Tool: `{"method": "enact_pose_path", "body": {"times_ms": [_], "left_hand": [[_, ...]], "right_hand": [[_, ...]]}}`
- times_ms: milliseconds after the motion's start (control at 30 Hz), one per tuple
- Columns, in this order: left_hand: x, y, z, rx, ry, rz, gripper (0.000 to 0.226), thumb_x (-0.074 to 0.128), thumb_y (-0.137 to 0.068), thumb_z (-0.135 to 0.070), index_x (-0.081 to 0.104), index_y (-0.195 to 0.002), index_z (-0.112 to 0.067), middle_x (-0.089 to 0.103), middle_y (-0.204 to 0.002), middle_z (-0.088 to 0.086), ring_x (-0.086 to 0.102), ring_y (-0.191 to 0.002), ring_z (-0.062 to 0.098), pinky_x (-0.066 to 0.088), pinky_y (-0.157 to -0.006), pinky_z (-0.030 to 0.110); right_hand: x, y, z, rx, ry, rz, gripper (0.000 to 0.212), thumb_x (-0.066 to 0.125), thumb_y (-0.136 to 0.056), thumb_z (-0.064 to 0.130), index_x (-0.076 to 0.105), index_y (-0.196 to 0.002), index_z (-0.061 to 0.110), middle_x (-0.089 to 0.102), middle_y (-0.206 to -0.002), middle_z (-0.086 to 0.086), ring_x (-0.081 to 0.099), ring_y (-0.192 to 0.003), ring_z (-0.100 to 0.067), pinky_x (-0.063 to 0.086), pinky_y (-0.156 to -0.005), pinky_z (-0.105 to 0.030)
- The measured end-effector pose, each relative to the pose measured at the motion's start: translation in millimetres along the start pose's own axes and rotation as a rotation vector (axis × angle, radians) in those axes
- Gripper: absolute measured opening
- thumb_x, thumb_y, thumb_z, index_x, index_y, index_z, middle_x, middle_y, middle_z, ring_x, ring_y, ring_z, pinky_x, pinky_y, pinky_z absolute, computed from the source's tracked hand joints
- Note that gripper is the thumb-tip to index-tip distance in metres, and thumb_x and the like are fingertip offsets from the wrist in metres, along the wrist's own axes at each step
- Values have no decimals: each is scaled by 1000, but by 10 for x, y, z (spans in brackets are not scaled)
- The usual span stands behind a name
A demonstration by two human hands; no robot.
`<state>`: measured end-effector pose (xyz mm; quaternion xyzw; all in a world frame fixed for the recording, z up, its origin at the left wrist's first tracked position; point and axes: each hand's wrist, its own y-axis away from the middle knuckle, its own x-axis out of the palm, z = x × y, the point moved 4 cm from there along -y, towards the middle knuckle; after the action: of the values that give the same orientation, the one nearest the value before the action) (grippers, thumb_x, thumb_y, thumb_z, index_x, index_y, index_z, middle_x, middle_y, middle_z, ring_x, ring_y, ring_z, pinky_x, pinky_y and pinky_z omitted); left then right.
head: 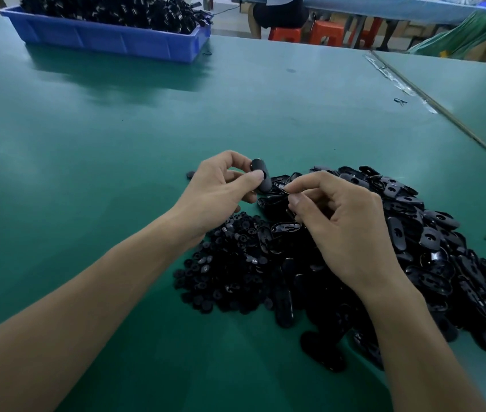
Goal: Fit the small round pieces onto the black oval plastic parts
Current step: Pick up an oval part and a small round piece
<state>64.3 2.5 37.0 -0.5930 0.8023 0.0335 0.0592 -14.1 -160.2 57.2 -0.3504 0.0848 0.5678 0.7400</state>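
My left hand [221,188] pinches a black oval plastic part [262,175] between thumb and fingers, holding it upright above the table. Just to its right, my right hand [339,221] has its thumb and forefinger curled together; a small dark piece seems pinched there, too small to be sure. Under both hands lies a heap of small round pieces [230,275] on the left. A larger heap of black oval parts [432,242] spreads to the right.
The work lies on a green table [117,144]. A blue crate [108,37] full of black parts stands at the far left. A taped seam [432,99] runs diagonally at the right. Red stools [325,32] and a seated person are beyond the table.
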Motion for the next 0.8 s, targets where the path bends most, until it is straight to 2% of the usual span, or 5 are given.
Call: {"method": "enact_pose_path", "body": {"times_ms": [100, 233, 500, 667, 800], "left_hand": [[4, 15, -4, -18, 40, -10, 11, 64, -92, -8, 56, -92, -16, 73, -68, -6, 64, -59, 6, 48, -53, 17], [2, 31, -20, -16, 78, -1, 26, 65, -91, -5, 62, -114, -16, 74, -73, 0, 66, -63, 9, 53, -59, 19], [31, 64, -50, -27, 143, -12, 4, 69, -91, -12, 71, -92, -15, 76, -78, 2, 70, -68, 11, 58, -63, 24], [55, 86, -77, -68, 316, -52, 6, 72, -87, -7, 75, -84, -12, 73, -72, 3, 69, -66, 11, 60, -65, 23], [56, 120, -91, -70, 235, -82, 4, 75, -86, -13, 74, -83, -16, 76, -76, 3, 72, -66, 13, 59, -63, 27]], "right_hand": [[-10, -5, -27, 25, -55, -8, 17, 73, -89, 14, 76, -95, 30, 74, -81, 17, 71, -78, -2, 55, -74, -16], [-15, -15, -54, 63, -174, 5, 17, 75, -88, 13, 78, -95, 28, 76, -84, 15, 73, -78, -5, 57, -76, -21], [-1, -27, -81, 155, -435, -19, 16, 77, -85, 6, 73, -90, 19, 76, -77, 1, 75, -70, -14, 53, -63, -16], [-18, -43, -76, 127, -459, -39, 17, 75, -86, 5, 74, -85, 22, 75, -75, -4, 72, -67, -15, 52, -61, -17], [-12, -31, -56, 114, -377, -24, 19, 72, -91, 10, 72, -85, 28, 72, -76, -2, 72, -68, -15, 52, -61, -21]]}}
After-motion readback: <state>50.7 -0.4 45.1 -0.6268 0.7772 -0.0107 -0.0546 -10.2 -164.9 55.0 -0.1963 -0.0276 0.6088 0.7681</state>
